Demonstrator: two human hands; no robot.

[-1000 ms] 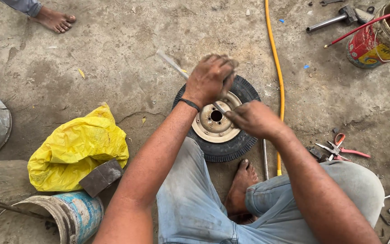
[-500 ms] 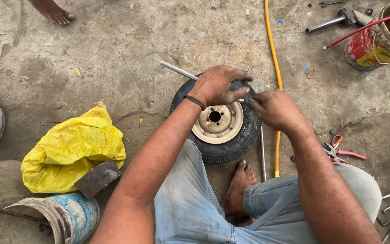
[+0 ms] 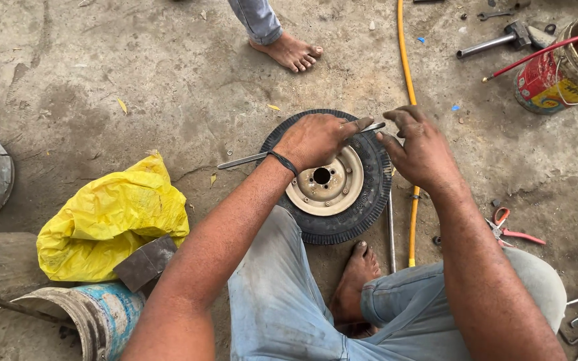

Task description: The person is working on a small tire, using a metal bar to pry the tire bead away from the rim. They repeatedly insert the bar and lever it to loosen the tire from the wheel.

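At frame centre a small tyre (image 3: pixel 342 224) is lain flat on concrete, a metal bar (image 3: pixel 245 160) angled leftward across it gripped by the closed left hand (image 3: pixel 316 140), the nearer; right hand (image 3: pixel 423 150) is held half-open, empty, just right

One small tyre on its rim (image 3: pixel 332 184), one flat metal lever (image 3: pixel 245 160), two hands, left (image 3: pixel 316 140) and right (image 3: pixel 419 150), one yellow bag (image 3: pixel 112 220), one yellow hose (image 3: pixel 406 73), one hammer (image 3: pixel 496 40), three buckets, one pair of red-handled pliers (image 3: pixel 513 230).
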